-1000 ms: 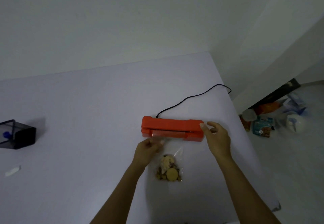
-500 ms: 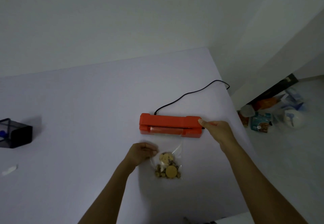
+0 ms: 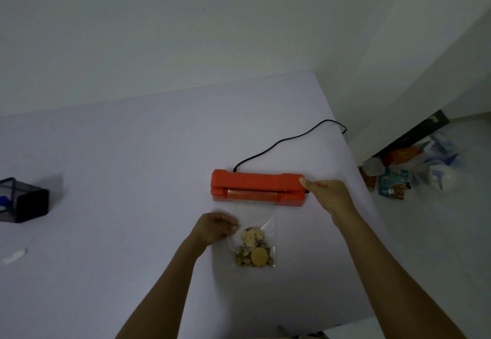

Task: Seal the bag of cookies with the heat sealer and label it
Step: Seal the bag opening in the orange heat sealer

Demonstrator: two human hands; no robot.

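Observation:
An orange heat sealer (image 3: 256,186) lies across the white table (image 3: 132,179), its black cord (image 3: 289,140) running back to the right edge. A clear bag of cookies (image 3: 253,248) lies in front of it, its open top reaching into the sealer's slot. My left hand (image 3: 216,225) pinches the bag's left edge with curled fingers. My right hand (image 3: 328,196) grips the sealer's right end, thumb on top.
A black mesh box (image 3: 24,200) with something blue inside stands at the far left. A small white strip (image 3: 14,256) lies near the left edge. Bottles and packets (image 3: 409,174) clutter the floor beyond the table's right edge.
My left hand slid down from the sealer's slot to the bag's left edge. My right hand closed on the sealer's right end.

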